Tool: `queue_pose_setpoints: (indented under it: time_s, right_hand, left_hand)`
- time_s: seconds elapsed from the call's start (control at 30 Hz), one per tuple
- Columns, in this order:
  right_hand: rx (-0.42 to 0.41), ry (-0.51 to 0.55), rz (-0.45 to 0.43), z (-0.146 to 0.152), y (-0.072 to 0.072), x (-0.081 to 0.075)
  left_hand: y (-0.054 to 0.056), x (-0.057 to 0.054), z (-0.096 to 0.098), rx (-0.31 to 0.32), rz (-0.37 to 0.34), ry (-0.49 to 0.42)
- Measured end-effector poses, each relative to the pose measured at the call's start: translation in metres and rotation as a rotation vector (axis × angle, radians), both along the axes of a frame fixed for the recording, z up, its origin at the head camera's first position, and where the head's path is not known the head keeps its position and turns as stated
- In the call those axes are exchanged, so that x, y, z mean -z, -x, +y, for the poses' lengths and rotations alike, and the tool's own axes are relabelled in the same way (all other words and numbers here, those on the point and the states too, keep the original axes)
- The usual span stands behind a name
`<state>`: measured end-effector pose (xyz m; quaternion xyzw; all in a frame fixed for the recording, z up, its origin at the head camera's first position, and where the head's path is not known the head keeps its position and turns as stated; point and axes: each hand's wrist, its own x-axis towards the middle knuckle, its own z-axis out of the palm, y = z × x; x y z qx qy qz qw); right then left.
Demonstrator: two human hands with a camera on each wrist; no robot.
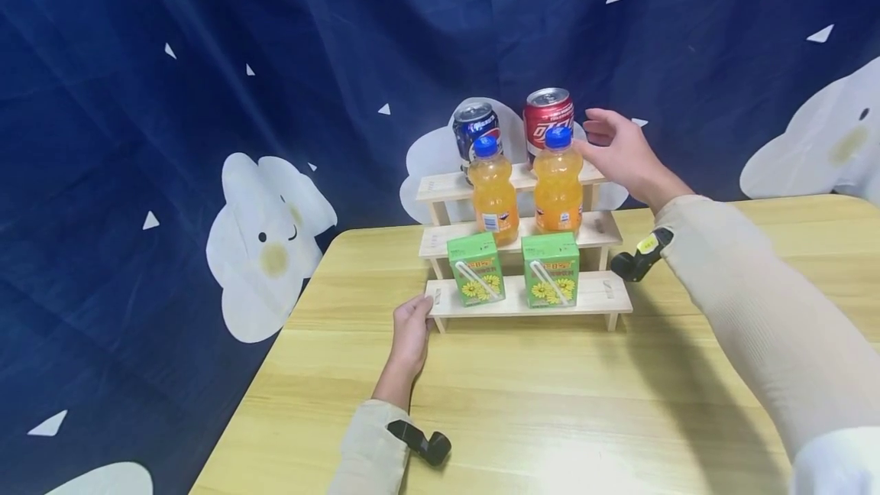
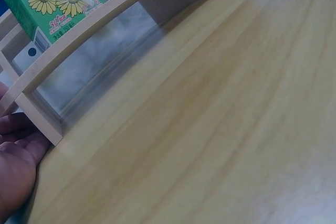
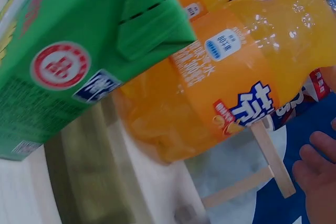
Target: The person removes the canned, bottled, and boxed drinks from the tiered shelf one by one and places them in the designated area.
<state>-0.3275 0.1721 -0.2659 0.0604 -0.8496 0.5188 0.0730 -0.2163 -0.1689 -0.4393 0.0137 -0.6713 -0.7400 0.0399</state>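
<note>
A three-step wooden display rack [image 1: 474, 310] stands on the table. My left hand [image 1: 412, 327] grips the left end of its lowest step; in the left wrist view the fingers [image 2: 23, 142] curl beneath the board beside the leg. On the top step are a dark blue can [image 1: 474, 122] and a red can [image 1: 539, 117]. Two orange drink bottles [image 1: 493, 193] with blue caps stand on the middle step, two green drink cartons [image 1: 477, 270] on the lowest. My right hand [image 1: 622, 151] is beside the red can, holding nothing, its fingers loosely bent.
The rack stands toward the back of the light wooden table [image 1: 522, 396]. Behind it hangs a dark blue curtain [image 1: 371, 37] with white clouds and triangles. Each wrist wears a small black camera [image 1: 641, 257].
</note>
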Motion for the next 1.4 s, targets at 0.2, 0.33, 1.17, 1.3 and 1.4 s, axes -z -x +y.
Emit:
queue_pose_setpoints:
  time_s: [0.2,0.33,1.17,1.3,1.4]
  right_hand:
    - [-0.032,0.045,-0.02,-0.006,0.007,-0.006]
    - [-0.043,0.055,-0.022,-0.01,0.009,-0.012]
    - [-0.128,0.051,-0.088,-0.017,0.017,-0.024]
    - [-0.141,0.067,-0.07,-0.018,0.017,-0.024]
    - [-0.148,0.062,-0.063,-0.018,0.017,-0.024]
  left_hand:
    - [0.0,-0.001,0.0,-0.004,0.004,0.001]
    - [0.001,-0.001,0.0,0.003,0.001,-0.004]
    - [0.0,-0.002,0.001,0.025,0.008,0.003]
    - [0.001,-0.002,0.001,0.013,0.0,-0.003]
    - [0.001,-0.001,0.001,0.007,-0.003,-0.007]
